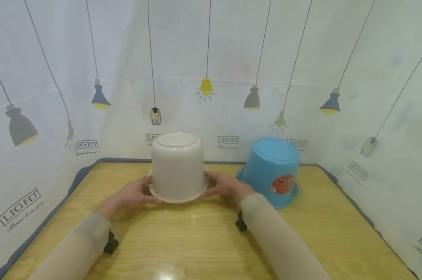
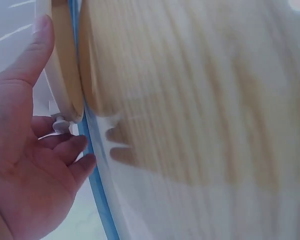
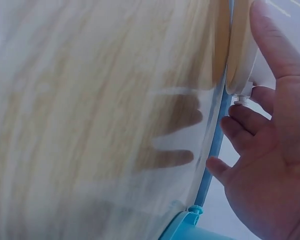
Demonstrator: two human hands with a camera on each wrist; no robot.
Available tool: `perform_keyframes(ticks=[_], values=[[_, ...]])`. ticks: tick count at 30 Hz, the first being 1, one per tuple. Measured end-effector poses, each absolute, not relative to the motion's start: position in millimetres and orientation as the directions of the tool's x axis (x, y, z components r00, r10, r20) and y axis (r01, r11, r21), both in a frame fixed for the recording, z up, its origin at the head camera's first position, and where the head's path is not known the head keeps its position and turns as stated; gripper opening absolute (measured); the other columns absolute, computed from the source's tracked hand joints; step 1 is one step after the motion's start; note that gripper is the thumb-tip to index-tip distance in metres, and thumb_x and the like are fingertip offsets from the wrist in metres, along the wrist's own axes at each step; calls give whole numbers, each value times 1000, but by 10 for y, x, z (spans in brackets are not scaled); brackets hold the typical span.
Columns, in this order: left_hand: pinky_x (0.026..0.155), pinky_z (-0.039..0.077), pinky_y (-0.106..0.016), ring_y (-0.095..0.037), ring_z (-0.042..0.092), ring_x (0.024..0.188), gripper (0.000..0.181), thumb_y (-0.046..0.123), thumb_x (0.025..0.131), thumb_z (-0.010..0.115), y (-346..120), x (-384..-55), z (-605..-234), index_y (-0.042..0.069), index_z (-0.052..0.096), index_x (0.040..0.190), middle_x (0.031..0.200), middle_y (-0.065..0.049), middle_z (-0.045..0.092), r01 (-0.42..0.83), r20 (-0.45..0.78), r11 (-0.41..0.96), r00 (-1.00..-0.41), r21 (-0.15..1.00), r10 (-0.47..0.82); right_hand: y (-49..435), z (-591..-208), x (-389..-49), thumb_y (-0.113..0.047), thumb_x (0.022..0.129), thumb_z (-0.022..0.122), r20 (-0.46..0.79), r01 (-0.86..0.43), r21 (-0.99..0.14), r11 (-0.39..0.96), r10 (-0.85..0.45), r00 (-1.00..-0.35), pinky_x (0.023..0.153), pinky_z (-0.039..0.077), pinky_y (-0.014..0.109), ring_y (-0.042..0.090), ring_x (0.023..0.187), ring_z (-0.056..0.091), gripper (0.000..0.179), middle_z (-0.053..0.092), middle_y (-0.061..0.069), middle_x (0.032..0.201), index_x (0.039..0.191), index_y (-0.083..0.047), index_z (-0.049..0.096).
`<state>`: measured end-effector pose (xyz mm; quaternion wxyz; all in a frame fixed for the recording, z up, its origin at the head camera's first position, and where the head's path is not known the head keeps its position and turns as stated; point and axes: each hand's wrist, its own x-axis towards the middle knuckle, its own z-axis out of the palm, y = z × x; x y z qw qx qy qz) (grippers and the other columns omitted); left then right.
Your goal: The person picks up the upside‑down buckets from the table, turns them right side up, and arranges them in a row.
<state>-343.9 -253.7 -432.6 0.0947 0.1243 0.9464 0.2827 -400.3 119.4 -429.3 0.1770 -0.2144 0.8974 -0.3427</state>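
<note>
A white plastic bucket (image 1: 177, 171) is upside down, base upward, near the back of the table. My left hand (image 1: 134, 194) grips its rim from the left side, thumb along the rim and fingers by the handle joint. On the opposite side my right hand (image 1: 223, 184) holds the rim in the same manner. Both wrist views show the bucket's rim (image 2: 60, 95) slightly raised from the tabletop, with the shaded inside visible. To the right, behind my right wrist, an upturned blue bucket (image 1: 275, 159) with a red round label stands on the table.
The wood-grain table (image 1: 183, 237) is glossy and reflects the hands. A white sheet (image 1: 183, 50) printed with hanging lamps surrounds its back and sides. Dark blue edging (image 1: 123, 160) runs along the table's border.
</note>
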Motion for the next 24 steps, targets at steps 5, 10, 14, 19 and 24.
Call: perform_keyframes(ticks=[5,10,14,19,24], values=[[130,29,-74,-58,29,161,130,71,85,85,-2551,-3410,-4279,-1,22,173,176,-31,28,192,-92,788,-950,585,299,1215,-4289,-3961,-62,84,91,-155,-275,-657,702,-483,-862,137,24,63,36,167,31,108,37,4,179,173,-35,35],[130,31,-73,-58,32,160,124,67,88,85,-2549,-3384,-4242,-4,27,171,175,-30,33,226,-48,773,-948,593,314,1242,-4297,-3923,-63,86,89,-139,-269,-660,702,-466,-874,135,27,65,38,167,33,103,38,5,178,171,-38,37],[129,34,-72,-56,36,159,118,67,90,83,-2559,-3376,-4239,-3,31,170,172,-29,38,250,-17,778,-948,577,317,1260,-4290,-3900,-65,85,88,-132,-254,-685,683,-458,-879,134,27,68,39,167,32,100,38,6,178,170,-42,39],[128,37,-71,-54,40,157,111,65,93,81,-2583,-3355,-4222,0,34,170,170,-30,41,262,7,764,-947,590,320,1276,-4276,-3885,-67,85,87,-127,-226,-730,645,-453,-882,134,25,70,40,167,31,98,39,5,178,168,-43,42],[127,41,-67,-54,44,155,107,62,95,80,-2598,-3322,-4188,-3,35,168,169,-32,40,266,23,751,-948,604,317,1287,-4275,-3897,-69,86,85,-109,-228,-754,616,-459,-882,135,27,65,37,166,34,96,42,6,176,168,-40,43]])
